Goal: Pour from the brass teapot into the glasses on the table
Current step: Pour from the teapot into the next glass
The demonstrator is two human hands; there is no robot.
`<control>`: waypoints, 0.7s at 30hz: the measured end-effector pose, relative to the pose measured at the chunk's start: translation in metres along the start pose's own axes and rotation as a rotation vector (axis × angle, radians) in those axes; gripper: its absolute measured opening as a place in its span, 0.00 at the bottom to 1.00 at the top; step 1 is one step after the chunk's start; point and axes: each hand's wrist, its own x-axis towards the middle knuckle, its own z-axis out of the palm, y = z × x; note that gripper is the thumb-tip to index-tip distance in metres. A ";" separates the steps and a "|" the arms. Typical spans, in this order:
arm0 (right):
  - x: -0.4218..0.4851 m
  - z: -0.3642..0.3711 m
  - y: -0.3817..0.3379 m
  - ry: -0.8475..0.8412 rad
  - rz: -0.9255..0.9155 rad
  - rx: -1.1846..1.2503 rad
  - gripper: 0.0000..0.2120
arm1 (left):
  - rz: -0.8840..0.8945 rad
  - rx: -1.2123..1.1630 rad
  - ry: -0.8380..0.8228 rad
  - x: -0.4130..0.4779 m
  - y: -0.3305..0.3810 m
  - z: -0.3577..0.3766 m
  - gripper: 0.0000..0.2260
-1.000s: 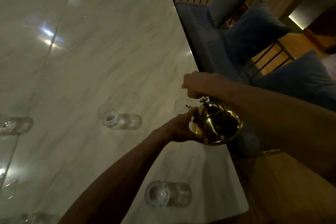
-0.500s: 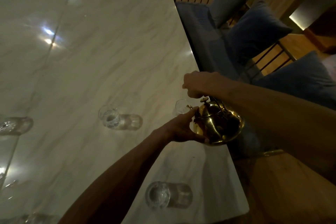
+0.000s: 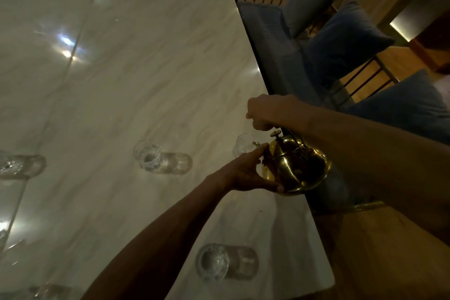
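The brass teapot [image 3: 298, 165] hangs tilted over the right edge of the marble table [image 3: 121, 80], its spout toward a clear glass [image 3: 243, 144] just to its left. My right hand [image 3: 265, 111] is shut on the teapot's wire handle from above. My left hand [image 3: 246, 170] cups the teapot's side and base. A second glass [image 3: 147, 156] stands mid-table, a third [image 3: 214, 263] near the front edge. Whether liquid flows I cannot tell.
More glasses sit at the left edge [image 3: 17, 164] and bottom left [image 3: 48, 291]. A metal-framed bench [image 3: 267, 31] with blue and grey cushions [image 3: 345, 39] runs along the table's right side over a wooden floor [image 3: 389, 251].
Both hands and the teapot hold almost the same place; the view has shifted only slightly.
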 end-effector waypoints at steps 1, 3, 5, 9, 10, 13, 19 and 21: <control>0.000 0.000 0.000 0.000 0.000 -0.002 0.24 | 0.000 0.003 0.001 0.000 0.000 0.000 0.53; 0.001 -0.001 0.000 0.003 0.001 -0.003 0.24 | 0.005 0.004 0.006 0.000 0.000 0.000 0.52; 0.001 -0.003 -0.001 0.000 0.004 -0.005 0.23 | 0.010 -0.002 0.014 0.000 -0.001 0.000 0.50; -0.001 -0.004 -0.002 -0.002 0.001 -0.013 0.22 | 0.009 0.004 0.016 0.001 -0.001 0.000 0.50; -0.001 -0.005 -0.002 -0.003 0.002 -0.014 0.22 | 0.006 -0.003 0.013 0.001 -0.001 0.000 0.50; -0.001 -0.005 -0.002 -0.010 0.004 -0.031 0.23 | 0.006 -0.025 0.006 0.000 0.000 0.000 0.49; -0.003 -0.007 -0.003 -0.019 0.000 -0.045 0.22 | 0.022 -0.025 0.004 0.000 0.001 -0.001 0.48; -0.002 -0.008 -0.004 -0.021 0.002 -0.047 0.22 | 0.028 -0.031 0.007 -0.001 0.001 -0.001 0.48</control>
